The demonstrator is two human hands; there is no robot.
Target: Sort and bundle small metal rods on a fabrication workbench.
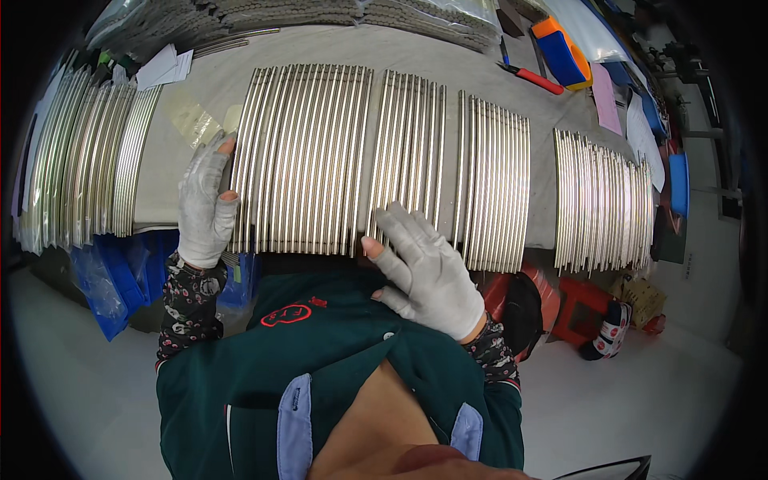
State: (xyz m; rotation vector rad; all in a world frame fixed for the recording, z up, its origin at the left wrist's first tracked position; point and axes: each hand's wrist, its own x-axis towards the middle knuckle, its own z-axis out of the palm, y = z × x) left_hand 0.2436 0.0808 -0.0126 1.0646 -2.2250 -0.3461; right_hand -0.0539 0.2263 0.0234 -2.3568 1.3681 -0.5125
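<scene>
Thin silvery metal rods lie side by side in rows across the table, their ends toward me. My left hand, in a pale glove with some fingertips bare, rests against the left edge of the widest row of rods, fingers stretched upward. My right hand, gloved alike, lies with its fingers spread over the near ends of a narrower row of rods. Neither hand grips a rod. Right of that hand are another row of rods and, past a gap, a more uneven row.
Plastic-wrapped bundles of rods line the left end of the grey tabletop. Wrapped stacks stand along the back. Beyond the right rows lie a red-handled tool, an orange and blue holder and pink paper. Blue bins sit below.
</scene>
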